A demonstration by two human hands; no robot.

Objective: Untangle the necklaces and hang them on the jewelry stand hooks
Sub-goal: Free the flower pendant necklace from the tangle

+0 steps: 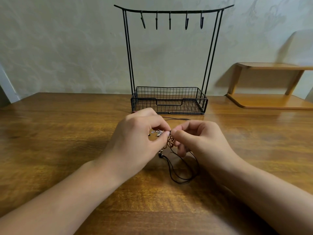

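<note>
- Both hands meet over the middle of the wooden worktop, just in front of the jewelry stand.
- The left hand has thumb and forefinger curled together in a narrow pinch on the tangle of necklaces, right at the point where the black cord joins a brown openwork pendant.
- The right hand pinches the same knot from the other side, thumb against forefinger, its other fingers curled under (whether they also catch the cord cannot be told).
- The fingertips of the two hands almost touch.
- A small silver chain piece lies bunched under the left hand's fingers, with a couple of dark beads beside it on the worktop.
- Loops of the black cord trail from the pendant towards the near edge, resting on the wood between the two wrists; another strand runs along the worktop just before the stand's wire basket.
- The stand sits at the far edge against the wall, and its five hooks hang bare from the top bar.
- A light wooden shelf stands at the far right corner.
</note>
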